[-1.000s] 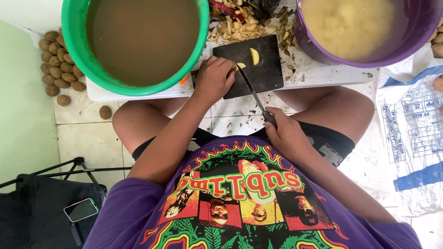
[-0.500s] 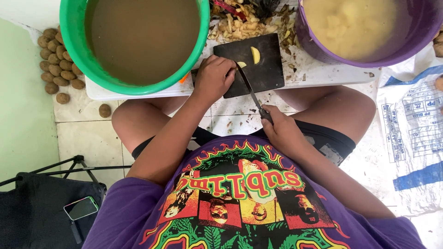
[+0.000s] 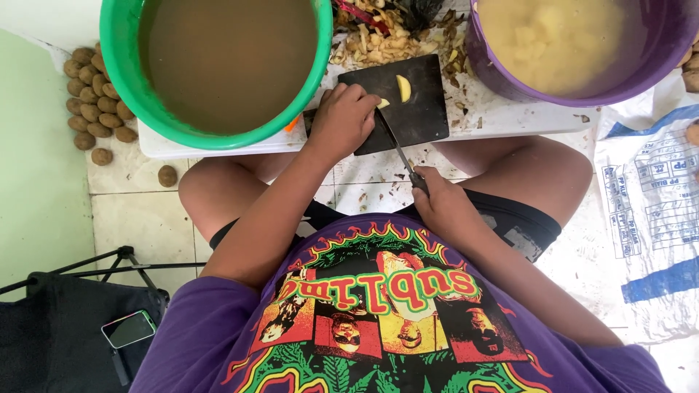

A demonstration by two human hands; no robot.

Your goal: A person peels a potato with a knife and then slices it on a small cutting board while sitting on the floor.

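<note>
A black cutting board (image 3: 419, 116) lies on a white low table (image 3: 510, 120). My left hand (image 3: 342, 120) presses a peeled potato piece (image 3: 381, 104) down on the board; most of the piece is hidden under the fingers. My right hand (image 3: 440, 204) grips the handle of a knife (image 3: 397, 145), whose blade points up toward that piece. A separate yellow potato slice (image 3: 403, 88) rests farther back on the board.
A green basin (image 3: 218, 69) of murky brown water stands left; a purple basin (image 3: 575, 47) holds cut potato in water at right. Peelings (image 3: 386, 36) pile behind the board. Unpeeled potatoes (image 3: 95, 102) lie on the floor left. A phone (image 3: 128, 329) rests on dark cloth, a printed sack (image 3: 648, 204) lies right.
My left hand has shifted slightly up and right over the potato piece, covering more of it. The knife hand has barely moved.
</note>
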